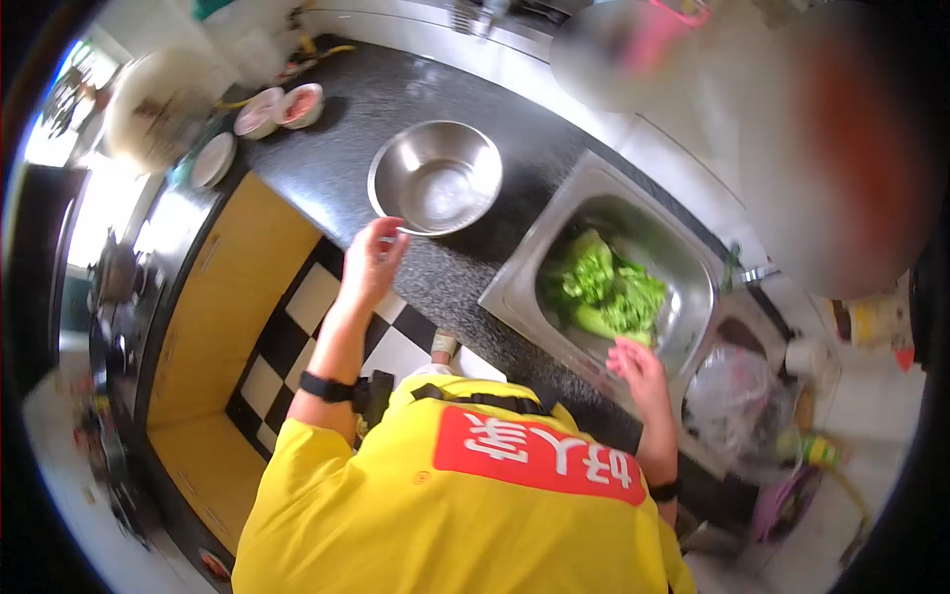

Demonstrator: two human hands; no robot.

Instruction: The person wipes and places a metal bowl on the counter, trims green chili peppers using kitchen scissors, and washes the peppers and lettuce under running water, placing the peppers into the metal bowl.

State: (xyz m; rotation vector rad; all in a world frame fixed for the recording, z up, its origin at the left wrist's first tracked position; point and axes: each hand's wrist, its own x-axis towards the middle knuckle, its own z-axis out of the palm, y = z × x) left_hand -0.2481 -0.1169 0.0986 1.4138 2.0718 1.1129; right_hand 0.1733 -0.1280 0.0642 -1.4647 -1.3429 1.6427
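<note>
Looks early imo: lettuce [591, 269] in the sink [513, 285], none in the bowl [440, 183], left hand [372, 261] and right hand [641, 372] loosely spread.

Left hand [375, 261] and right hand [640, 370] extend, unclenched.

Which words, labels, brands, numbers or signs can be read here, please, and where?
"好人家", upside down: red rectangular panel on the yellow fabric garment.
Too small to read: small round red mark beside it.
Too blurred: markings on the pale round object, upper left; green-and-yellow packet, right.
</note>
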